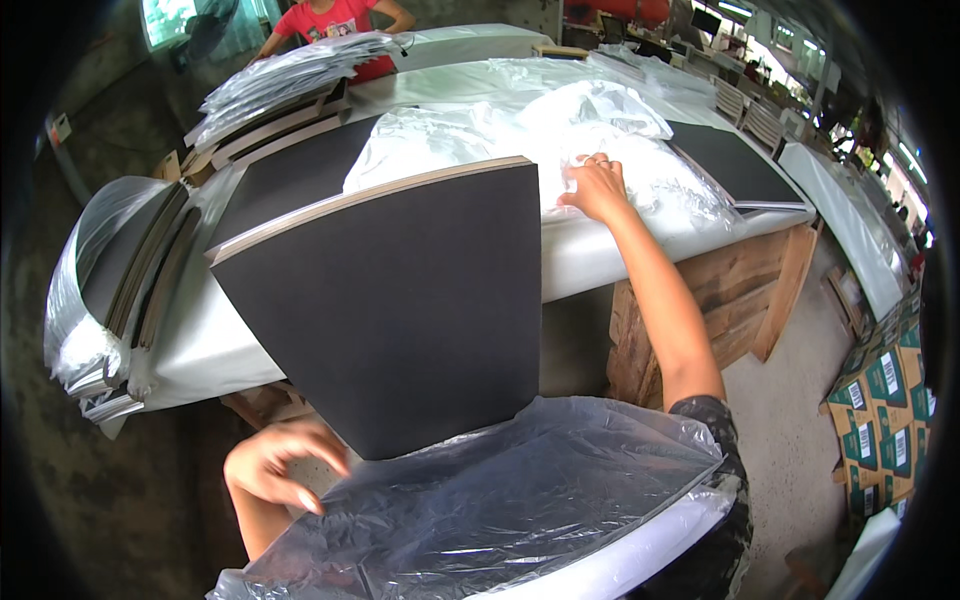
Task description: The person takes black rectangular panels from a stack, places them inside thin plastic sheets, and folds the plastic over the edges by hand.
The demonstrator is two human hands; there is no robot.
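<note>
At frame centre, black panel stack (400, 310) — probably stiff, heavy; grip side edges. Lower left, left hand (278, 464) loosely spread. Upper centre, right hand (597, 189) curled at plastic bags (655, 180) — can't tell if pinching.

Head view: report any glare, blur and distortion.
Head view: the left hand looks slightly blurred; head view: bright streaks glint on the clear film; head view: the edge of the table curves, and the upper-left window looks overexposed.
</note>
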